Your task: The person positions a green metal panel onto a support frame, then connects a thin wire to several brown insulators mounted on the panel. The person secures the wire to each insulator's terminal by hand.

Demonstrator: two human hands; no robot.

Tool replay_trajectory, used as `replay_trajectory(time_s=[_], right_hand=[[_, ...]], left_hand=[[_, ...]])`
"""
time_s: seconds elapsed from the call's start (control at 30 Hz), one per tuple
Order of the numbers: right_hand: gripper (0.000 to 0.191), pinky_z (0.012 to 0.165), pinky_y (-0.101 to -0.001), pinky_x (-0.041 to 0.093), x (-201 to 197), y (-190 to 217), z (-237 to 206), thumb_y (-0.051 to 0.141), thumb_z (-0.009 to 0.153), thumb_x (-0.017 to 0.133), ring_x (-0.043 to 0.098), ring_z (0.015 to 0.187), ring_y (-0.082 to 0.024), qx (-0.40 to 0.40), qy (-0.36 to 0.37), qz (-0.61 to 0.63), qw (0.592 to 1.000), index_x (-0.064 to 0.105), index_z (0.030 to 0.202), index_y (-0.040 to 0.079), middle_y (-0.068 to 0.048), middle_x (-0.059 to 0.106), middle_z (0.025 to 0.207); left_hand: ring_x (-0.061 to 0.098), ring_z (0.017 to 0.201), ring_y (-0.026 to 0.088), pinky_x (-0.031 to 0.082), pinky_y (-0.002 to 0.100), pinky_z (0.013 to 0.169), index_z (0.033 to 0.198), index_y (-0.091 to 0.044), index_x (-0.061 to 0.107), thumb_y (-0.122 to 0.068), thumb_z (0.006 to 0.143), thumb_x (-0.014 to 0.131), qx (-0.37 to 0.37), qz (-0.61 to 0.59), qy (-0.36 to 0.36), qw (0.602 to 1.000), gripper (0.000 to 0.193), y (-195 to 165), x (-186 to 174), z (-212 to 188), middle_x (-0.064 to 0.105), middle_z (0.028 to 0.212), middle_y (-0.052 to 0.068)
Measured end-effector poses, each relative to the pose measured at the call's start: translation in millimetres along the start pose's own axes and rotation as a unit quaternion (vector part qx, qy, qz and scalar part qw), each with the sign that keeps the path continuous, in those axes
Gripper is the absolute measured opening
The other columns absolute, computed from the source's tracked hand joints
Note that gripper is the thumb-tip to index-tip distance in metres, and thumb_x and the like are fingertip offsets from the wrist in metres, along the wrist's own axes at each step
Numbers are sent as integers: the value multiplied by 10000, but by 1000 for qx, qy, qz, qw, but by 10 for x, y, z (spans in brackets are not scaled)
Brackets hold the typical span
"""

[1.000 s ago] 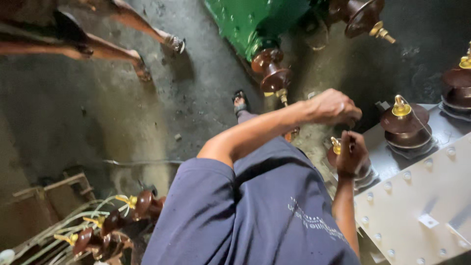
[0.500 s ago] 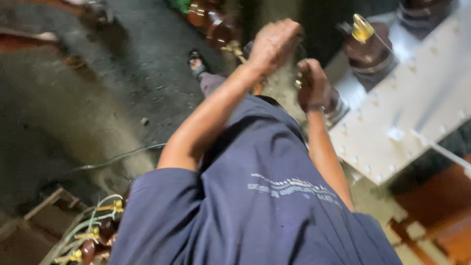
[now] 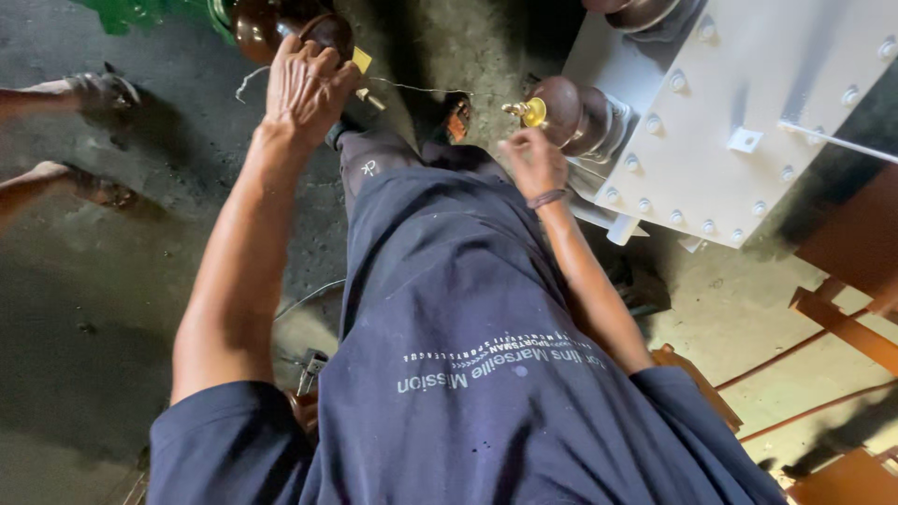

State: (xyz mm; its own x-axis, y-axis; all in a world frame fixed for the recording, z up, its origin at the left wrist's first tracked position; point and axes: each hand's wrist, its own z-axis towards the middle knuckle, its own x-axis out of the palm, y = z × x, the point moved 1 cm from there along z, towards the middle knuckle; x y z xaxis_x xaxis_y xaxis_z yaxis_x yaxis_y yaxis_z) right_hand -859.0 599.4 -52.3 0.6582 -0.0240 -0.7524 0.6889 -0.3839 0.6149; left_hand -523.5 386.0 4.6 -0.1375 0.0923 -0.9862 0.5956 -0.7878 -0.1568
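- The grey concrete floor point(image 3: 112, 309) filled the left side and lay stained and rough, with open room between the person and two bare feet of another person point(image 3: 89, 140) at the left edge.
- The pale grey steel tank lid with rows of bolt heads point(image 3: 739, 122) took up the upper right; its lower edge ran slantwise close to the right forearm.
- The person's own dark blue shirt point(image 3: 468, 374) hid most of the middle ground and whatever lay under it.
- Orange-painted steel bars point(image 3: 842, 327) crossed the lower right corner, narrowing the room there.
- A green painted metal body point(image 3: 140, 11) showed at the top left edge.
- The glossy brown ribbed porcelain insulator with a brass stud tip point(image 3: 575, 114) stuck out sideways from the lid's edge, just beyond the right hand.
- A second dark brown porcelain insulator point(image 3: 281, 23) sat at the top edge.
- The left hand point(image 3: 307, 89) was curled over that second insulator, fingers bent; whether it gripped was unclear.
- The right hand point(image 3: 531, 161) was loosely closed just below the brass stud, with no clear hold visible.
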Motion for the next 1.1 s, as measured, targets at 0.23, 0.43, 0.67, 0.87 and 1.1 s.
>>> replay_trajectory(time_s=[0.23, 0.43, 0.67, 0.87, 1.1], right_hand=[[276, 798, -440, 517, -100, -51, 235, 346, 1006, 753, 731, 905, -300, -65, -66, -5, 996, 652, 1117, 115, -92, 749, 989], [291, 865, -431, 469, 294, 856, 635, 329, 1037, 695, 639, 1056, -319, -226, 15, -5, 974, 636, 1211, 104, -119, 662, 1165], [236, 883, -446, 355, 997, 1161, 988, 353, 1089, 552, 616, 902, -290, -261, 141, -116, 948, 673, 1085, 150, -70, 698, 1027], [248, 865, -446, 329, 1231, 976, 1038, 337, 1120, 532, 616, 858, -284, -268, 154, -150, 939, 663, 1028, 147, -74, 713, 945], [247, 835, -438, 313, 1101, 1032, 1020, 338, 1063, 562, 611, 814, -283, -205, 198, -140, 948, 675, 955, 148, -64, 718, 881]], left_hand=[[687, 855, 296, 547, 419, 730, 870, -101, 698, -177, 922, 672, -87, -84, -10, 993, 95, 109, 453, -77, 682, 870, 88], [699, 877, 291, 561, 421, 751, 911, -103, 705, -165, 923, 680, -91, -115, -46, 988, 68, 9, 576, -240, 708, 884, 88], [687, 649, 315, 523, 464, 546, 1110, -65, 725, -115, 924, 631, -258, -150, -86, 950, 215, -348, 998, -334, 695, 744, 124], [704, 729, 332, 545, 463, 606, 885, -99, 619, -155, 911, 643, -329, -187, -110, 919, 66, -575, 1169, -385, 691, 757, 125], [688, 700, 324, 520, 471, 583, 911, -109, 604, -156, 907, 665, -357, -221, -128, 899, 78, -790, 1083, -480, 659, 718, 102]])
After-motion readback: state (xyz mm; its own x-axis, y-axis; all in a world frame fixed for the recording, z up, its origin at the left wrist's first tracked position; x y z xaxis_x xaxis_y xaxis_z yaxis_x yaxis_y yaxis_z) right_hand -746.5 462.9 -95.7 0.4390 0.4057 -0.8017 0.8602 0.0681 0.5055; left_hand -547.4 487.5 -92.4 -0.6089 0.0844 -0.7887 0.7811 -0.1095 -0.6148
